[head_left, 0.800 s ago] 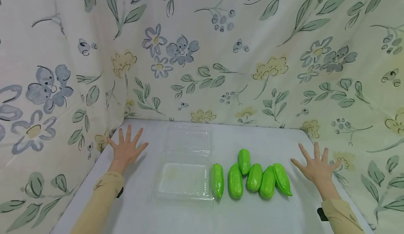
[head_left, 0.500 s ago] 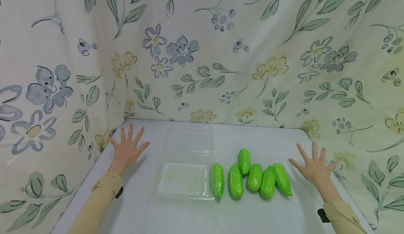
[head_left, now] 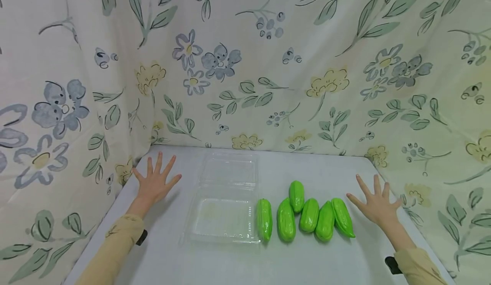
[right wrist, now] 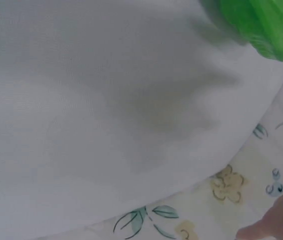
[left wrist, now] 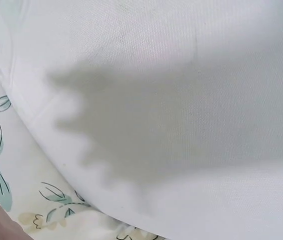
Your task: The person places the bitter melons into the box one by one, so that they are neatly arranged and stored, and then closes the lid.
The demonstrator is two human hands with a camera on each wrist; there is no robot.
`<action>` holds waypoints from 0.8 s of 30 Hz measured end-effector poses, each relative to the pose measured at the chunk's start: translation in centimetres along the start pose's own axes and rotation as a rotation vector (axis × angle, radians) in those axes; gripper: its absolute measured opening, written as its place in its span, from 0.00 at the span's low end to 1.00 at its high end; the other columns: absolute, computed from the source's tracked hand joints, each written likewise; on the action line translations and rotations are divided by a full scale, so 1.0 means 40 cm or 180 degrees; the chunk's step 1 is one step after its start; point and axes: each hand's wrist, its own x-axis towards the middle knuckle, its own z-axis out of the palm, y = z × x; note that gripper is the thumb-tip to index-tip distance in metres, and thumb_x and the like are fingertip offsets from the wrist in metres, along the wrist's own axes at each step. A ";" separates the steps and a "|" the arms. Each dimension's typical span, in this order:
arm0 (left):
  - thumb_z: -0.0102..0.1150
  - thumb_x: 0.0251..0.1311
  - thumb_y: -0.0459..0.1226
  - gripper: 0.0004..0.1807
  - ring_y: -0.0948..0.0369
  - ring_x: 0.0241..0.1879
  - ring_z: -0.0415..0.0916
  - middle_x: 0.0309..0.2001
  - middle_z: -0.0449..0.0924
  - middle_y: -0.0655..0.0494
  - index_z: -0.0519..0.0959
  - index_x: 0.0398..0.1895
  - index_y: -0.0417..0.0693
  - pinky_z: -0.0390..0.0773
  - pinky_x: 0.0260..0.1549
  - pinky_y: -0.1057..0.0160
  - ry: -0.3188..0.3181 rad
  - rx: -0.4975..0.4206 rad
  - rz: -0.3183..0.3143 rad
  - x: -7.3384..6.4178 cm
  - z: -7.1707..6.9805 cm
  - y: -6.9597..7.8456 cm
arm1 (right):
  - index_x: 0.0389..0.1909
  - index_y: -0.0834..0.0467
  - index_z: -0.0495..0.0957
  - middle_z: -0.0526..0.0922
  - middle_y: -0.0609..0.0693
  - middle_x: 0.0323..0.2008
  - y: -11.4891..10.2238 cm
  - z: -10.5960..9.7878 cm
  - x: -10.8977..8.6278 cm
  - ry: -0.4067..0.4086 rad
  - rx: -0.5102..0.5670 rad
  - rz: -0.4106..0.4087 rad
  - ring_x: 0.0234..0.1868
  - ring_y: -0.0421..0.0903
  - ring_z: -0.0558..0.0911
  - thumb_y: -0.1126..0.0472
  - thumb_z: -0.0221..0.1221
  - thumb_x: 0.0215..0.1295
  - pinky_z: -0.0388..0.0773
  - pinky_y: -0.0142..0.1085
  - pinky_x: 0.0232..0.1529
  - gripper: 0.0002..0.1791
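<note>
My left hand [head_left: 154, 184] hovers over the table's left side with its fingers spread wide, holding nothing. Over the right side my right hand [head_left: 377, 203] is likewise spread and bare, close to the rightmost green vegetable [head_left: 343, 217]. Several of these glossy, ribbed green vegetables lie in a loose group right of centre; one [head_left: 264, 220] lies at the right edge of an open clear plastic clamshell box [head_left: 224, 241]. The box's lid [head_left: 229, 170] is folded back toward the far edge. In the right wrist view one green vegetable [right wrist: 264, 25] shows at top right.
A white table [head_left: 215, 263] bears everything. Floral cloth [head_left: 245, 63] hangs behind it and along both sides, close to the table's edges. Shadows of both hands fall on the tabletop in the wrist views.
My right hand has moved left, closer to the green vegetables. The left hand stays nearly in place, its forearm shifting slightly left. The vegetables and the box have not moved.
</note>
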 end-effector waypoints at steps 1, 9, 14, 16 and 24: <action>0.38 0.64 0.64 0.41 0.31 0.71 0.24 0.76 0.25 0.43 0.41 0.76 0.64 0.19 0.51 0.19 -0.0004 0.0007 0.0009 0.001 0.000 0.000 | 0.75 0.40 0.34 0.32 0.72 0.72 -0.002 0.000 -0.001 -0.0002 0.0011 0.0000 0.67 0.81 0.35 0.29 0.44 0.63 0.31 0.85 0.43 0.47; 0.37 0.64 0.64 0.42 0.31 0.71 0.25 0.76 0.23 0.44 0.37 0.76 0.66 0.19 0.52 0.20 -0.0058 -0.0012 0.0009 0.000 -0.002 0.007 | 0.75 0.40 0.31 0.32 0.74 0.71 -0.008 -0.002 -0.005 -0.0141 0.0168 0.0010 0.65 0.83 0.36 0.30 0.44 0.63 0.34 0.85 0.44 0.47; 0.36 0.65 0.64 0.42 0.31 0.71 0.24 0.75 0.22 0.44 0.35 0.76 0.66 0.20 0.51 0.19 -0.0139 -0.0100 -0.0021 0.000 -0.008 0.015 | 0.75 0.42 0.30 0.31 0.75 0.70 -0.012 -0.006 -0.006 -0.0334 0.0325 0.0045 0.64 0.85 0.36 0.30 0.44 0.64 0.38 0.86 0.42 0.48; 0.35 0.65 0.64 0.42 0.31 0.71 0.24 0.75 0.22 0.44 0.35 0.76 0.65 0.22 0.51 0.18 -0.0170 -0.0140 -0.0018 0.000 -0.008 0.019 | 0.75 0.43 0.29 0.31 0.76 0.70 -0.014 -0.006 -0.006 -0.0418 0.0398 0.0054 0.64 0.85 0.37 0.31 0.43 0.64 0.39 0.86 0.42 0.48; 0.35 0.65 0.64 0.42 0.29 0.70 0.26 0.75 0.22 0.43 0.34 0.76 0.64 0.25 0.51 0.17 -0.0277 -0.0330 0.0003 -0.004 -0.005 0.039 | 0.75 0.49 0.28 0.33 0.80 0.68 -0.031 -0.006 -0.009 -0.0703 0.0665 0.0047 0.62 0.88 0.41 0.34 0.42 0.67 0.42 0.85 0.42 0.47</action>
